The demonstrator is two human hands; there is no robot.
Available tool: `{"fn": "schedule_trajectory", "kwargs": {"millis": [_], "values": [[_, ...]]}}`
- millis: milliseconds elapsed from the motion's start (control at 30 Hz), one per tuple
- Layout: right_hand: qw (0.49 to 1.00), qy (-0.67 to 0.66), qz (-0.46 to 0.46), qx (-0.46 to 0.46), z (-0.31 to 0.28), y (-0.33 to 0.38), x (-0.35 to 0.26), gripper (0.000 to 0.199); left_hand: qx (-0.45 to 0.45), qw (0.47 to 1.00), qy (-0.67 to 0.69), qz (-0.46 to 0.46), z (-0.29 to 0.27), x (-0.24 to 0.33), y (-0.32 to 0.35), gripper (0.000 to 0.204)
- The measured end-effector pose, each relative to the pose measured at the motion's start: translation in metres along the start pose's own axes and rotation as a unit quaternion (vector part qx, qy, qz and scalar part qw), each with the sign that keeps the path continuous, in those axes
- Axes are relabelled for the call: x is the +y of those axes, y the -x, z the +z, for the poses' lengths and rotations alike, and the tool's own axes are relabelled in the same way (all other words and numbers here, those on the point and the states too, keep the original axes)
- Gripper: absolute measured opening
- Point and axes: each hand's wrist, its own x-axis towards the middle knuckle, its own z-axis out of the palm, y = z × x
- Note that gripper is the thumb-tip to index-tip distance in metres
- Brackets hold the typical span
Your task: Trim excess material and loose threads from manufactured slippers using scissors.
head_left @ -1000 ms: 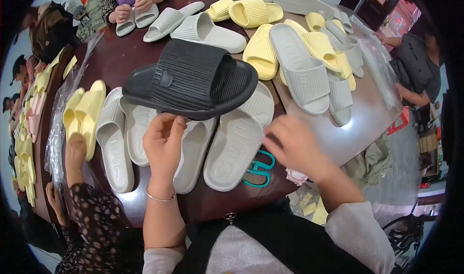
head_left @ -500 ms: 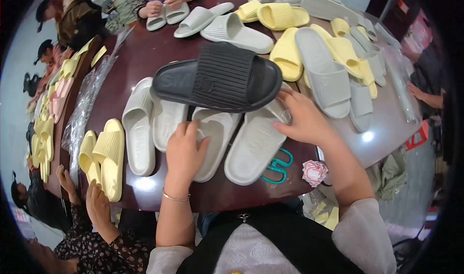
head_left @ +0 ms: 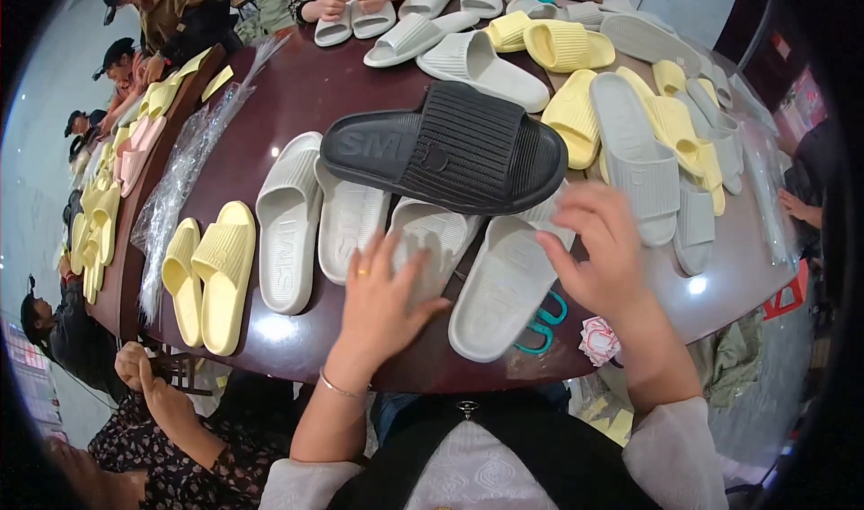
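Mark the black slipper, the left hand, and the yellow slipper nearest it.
Black slipper (head_left: 454, 146): head view, on the ribbed strap.
Left hand (head_left: 382, 314): head view, on the back of the hand.
Yellow slipper (head_left: 225, 252): head view, on the ribbed strap.

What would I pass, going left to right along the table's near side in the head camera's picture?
Two yellow slippers → the front row's first grey slipper → the person's left hand → that row's last grey slipper → turquoise scissors → a white-and-red bundle.
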Motion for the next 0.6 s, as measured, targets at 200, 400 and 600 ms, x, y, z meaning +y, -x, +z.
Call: {"fn": "schedule_trajectory", "kwargs": {"millis": [200, 400, 600], "values": [[0.990, 0.092, -0.055, -0.092, 0.011, -0.049, -0.004, 0.066, -0.039, 0.987, 0.111, 0.106, 0.008, 0.030, -0.013, 0.057], [0.990, 0.099, 0.007, -0.095, 0.030, -0.041, 0.013, 0.065, -0.018, 0.994, 0.048, 0.101, 0.018, 0.052, -0.024, 0.060], [0.996, 0.038, 0.026, 0.075, 0.008, -0.037, 0.028, 0.048, -0.069, 0.997, 0.034, 0.029, 0.032, 0.045, -0.051, 0.053]]}}
